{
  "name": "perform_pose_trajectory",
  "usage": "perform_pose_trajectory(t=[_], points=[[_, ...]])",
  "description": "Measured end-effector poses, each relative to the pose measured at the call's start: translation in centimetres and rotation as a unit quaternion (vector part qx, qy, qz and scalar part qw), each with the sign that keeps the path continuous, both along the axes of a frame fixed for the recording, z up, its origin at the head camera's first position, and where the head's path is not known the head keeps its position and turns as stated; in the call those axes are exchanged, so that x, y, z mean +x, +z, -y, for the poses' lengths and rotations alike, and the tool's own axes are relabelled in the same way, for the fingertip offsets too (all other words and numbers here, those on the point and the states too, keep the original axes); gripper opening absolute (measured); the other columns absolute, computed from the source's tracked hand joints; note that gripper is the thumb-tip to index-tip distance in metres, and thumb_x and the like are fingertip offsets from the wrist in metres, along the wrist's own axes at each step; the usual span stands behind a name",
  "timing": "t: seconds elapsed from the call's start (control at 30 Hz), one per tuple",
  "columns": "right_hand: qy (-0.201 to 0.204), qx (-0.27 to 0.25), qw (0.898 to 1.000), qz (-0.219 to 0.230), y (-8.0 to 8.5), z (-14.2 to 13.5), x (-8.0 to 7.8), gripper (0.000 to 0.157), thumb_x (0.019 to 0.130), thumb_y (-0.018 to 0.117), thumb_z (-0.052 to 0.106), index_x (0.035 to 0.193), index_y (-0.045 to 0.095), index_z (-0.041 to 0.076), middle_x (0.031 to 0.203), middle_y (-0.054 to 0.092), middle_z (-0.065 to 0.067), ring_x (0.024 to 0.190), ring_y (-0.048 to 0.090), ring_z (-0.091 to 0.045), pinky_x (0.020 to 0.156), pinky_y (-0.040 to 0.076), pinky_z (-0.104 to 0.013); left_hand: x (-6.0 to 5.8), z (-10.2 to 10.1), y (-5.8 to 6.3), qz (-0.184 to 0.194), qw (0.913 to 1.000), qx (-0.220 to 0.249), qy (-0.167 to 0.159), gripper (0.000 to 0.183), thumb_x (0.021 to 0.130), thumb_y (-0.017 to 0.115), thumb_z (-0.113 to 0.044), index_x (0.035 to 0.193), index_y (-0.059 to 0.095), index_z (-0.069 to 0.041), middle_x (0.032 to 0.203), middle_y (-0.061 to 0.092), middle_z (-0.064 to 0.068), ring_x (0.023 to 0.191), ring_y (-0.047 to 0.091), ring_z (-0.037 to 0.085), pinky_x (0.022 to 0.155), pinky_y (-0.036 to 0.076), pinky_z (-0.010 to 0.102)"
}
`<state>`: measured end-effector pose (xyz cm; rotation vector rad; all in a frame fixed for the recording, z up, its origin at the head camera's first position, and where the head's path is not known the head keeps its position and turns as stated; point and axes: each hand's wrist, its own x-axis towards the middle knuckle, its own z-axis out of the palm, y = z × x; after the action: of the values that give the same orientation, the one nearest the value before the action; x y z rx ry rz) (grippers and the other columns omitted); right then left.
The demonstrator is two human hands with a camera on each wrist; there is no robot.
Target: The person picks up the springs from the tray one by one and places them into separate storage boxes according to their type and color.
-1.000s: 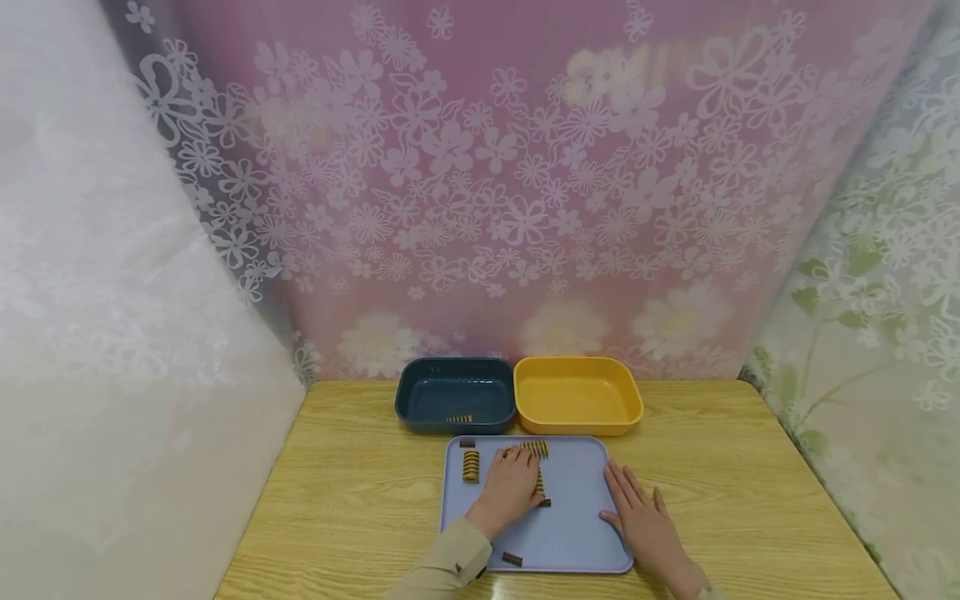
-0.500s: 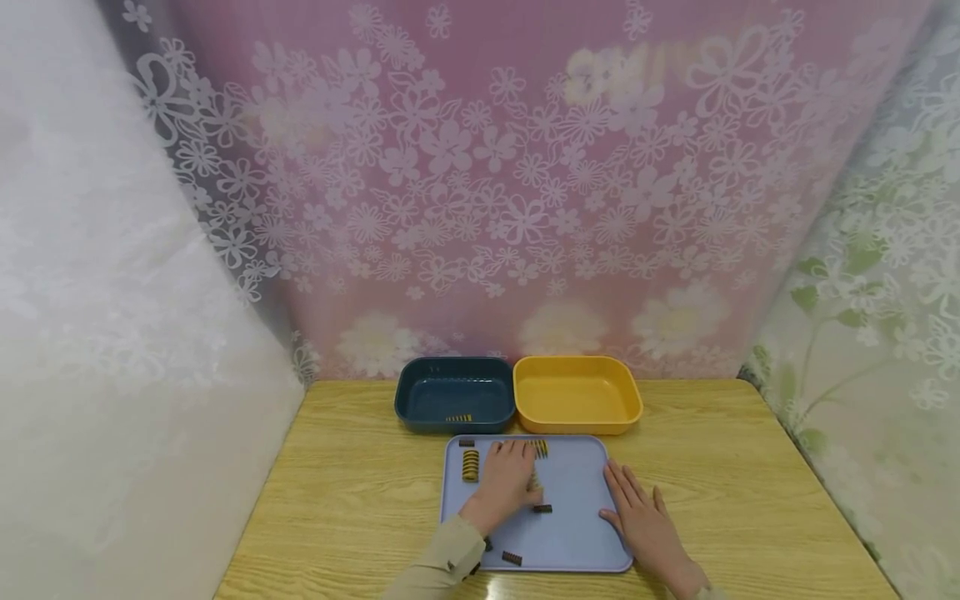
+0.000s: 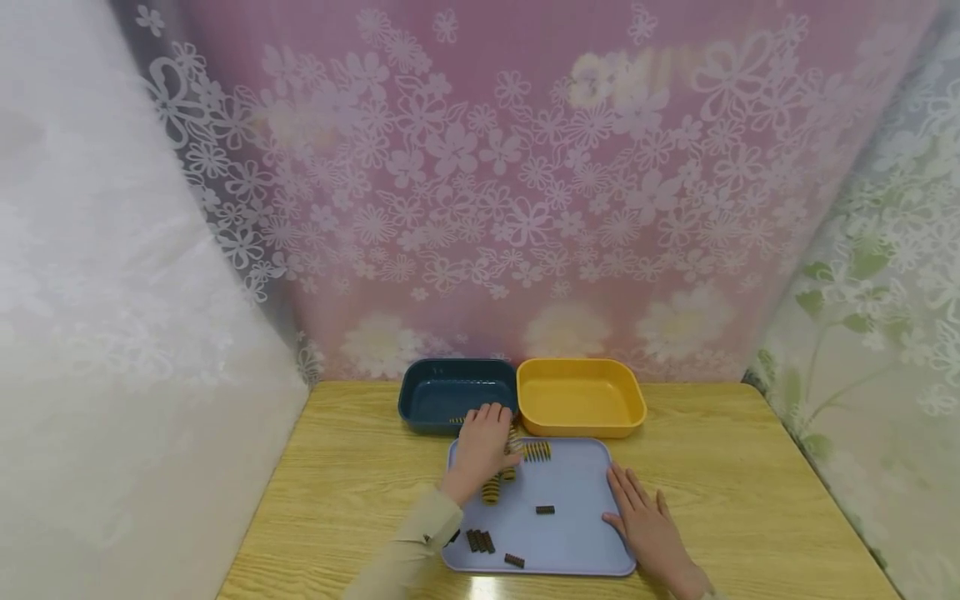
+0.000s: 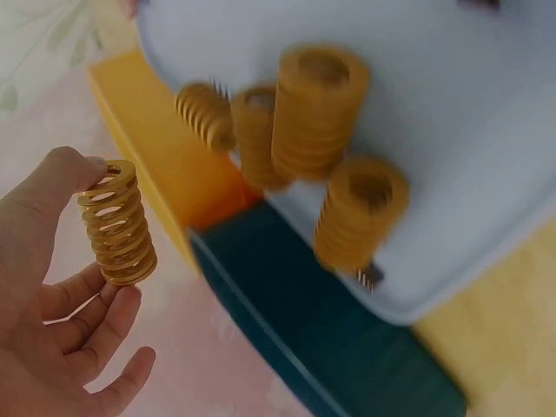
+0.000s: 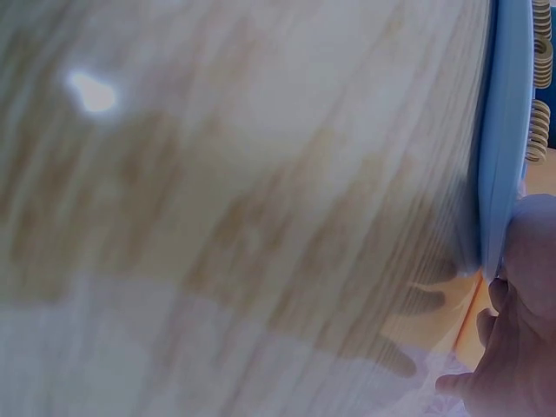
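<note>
My left hand [image 3: 480, 446] is over the back left of the pale blue tray [image 3: 577, 533], fingertips overlapping the dark blue bin's front rim. Between thumb and fingers it pinches a yellow coil spring [image 4: 118, 224], lifted off the tray in the left wrist view. More yellow springs [image 4: 320, 113] stand or lie on the tray, one lying near its back edge [image 3: 537, 452]. Small dark springs [image 3: 481, 542] lie at the front left, and another dark spring [image 3: 545, 510] lies mid-tray. My right hand [image 3: 647, 525] rests with straight fingers along the tray's right rim.
Behind the tray stand a dark blue bin [image 3: 457, 392] and, to its right, a yellow bin [image 3: 581, 396]. Part of a yellow spring [image 3: 456, 421] shows inside the blue bin. Floral curtains [image 3: 525, 208] hang behind the wooden table [image 3: 712, 467].
My left hand has gone from mid-tray toward the back left, lifting a yellow spring. Dark springs at the front left have come into view. The right hand has stayed at the rim.
</note>
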<state>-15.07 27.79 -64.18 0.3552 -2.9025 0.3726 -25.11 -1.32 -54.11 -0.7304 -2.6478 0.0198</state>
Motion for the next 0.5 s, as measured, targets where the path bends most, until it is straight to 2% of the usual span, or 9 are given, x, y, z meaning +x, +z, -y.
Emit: perform_pose_trajectory(t=[0.1, 0.2, 0.37, 0.5], points=[[0.004, -0.002, 1.000, -0.023, -0.2, -0.1, 0.1, 0.065, 0.095, 0.067, 0.033, 0.150, 0.046, 0.004, 0.155, 0.045, -0.015, 0.142, 0.040, -0.038, 0.101, 0.031, -0.076, -0.9, 0.9, 0.6, -0.022, 0.9997, 0.001, 0.007, 0.067, 0.074, 0.083, -0.061, 0.113, 0.061, -0.011, 0.107, 0.062, 0.005, 0.100, 0.060, 0.022, 0.084, 0.049, 0.036], [0.002, 0.005, 1.000, -0.020, -0.1, -0.2, 0.2, 0.065, 0.097, 0.065, 0.036, 0.150, 0.045, 0.004, 0.156, 0.044, -0.014, 0.143, 0.039, -0.037, 0.102, 0.031, -0.075, -2.0, 1.9, 1.0, -0.027, 0.9996, 0.006, 0.011, 0.067, 0.075, 0.083, -0.060, 0.113, 0.061, -0.010, 0.107, 0.063, 0.006, 0.100, 0.061, 0.023, 0.084, 0.050, 0.037], [0.003, 0.005, 1.000, -0.024, -0.2, -0.2, 0.2, 0.065, 0.096, 0.066, 0.036, 0.149, 0.047, 0.004, 0.156, 0.044, -0.014, 0.142, 0.041, -0.038, 0.101, 0.032, -0.075, -4.3, 4.0, 1.1, -0.031, 0.9990, 0.012, 0.029, 0.066, 0.075, 0.083, -0.059, 0.111, 0.061, -0.007, 0.106, 0.064, 0.009, 0.099, 0.061, 0.026, 0.084, 0.051, 0.040], [0.007, 0.000, 0.999, -0.037, -0.7, -0.3, 0.0, 0.066, 0.097, 0.063, 0.039, 0.151, 0.044, 0.006, 0.159, 0.041, -0.011, 0.147, 0.035, -0.032, 0.101, 0.032, -0.075, -6.2, 6.0, 1.1, -0.029, 0.9982, 0.010, 0.052, 0.068, 0.074, 0.085, -0.056, 0.111, 0.061, -0.005, 0.106, 0.064, 0.012, 0.100, 0.062, 0.028, 0.086, 0.052, 0.042]])
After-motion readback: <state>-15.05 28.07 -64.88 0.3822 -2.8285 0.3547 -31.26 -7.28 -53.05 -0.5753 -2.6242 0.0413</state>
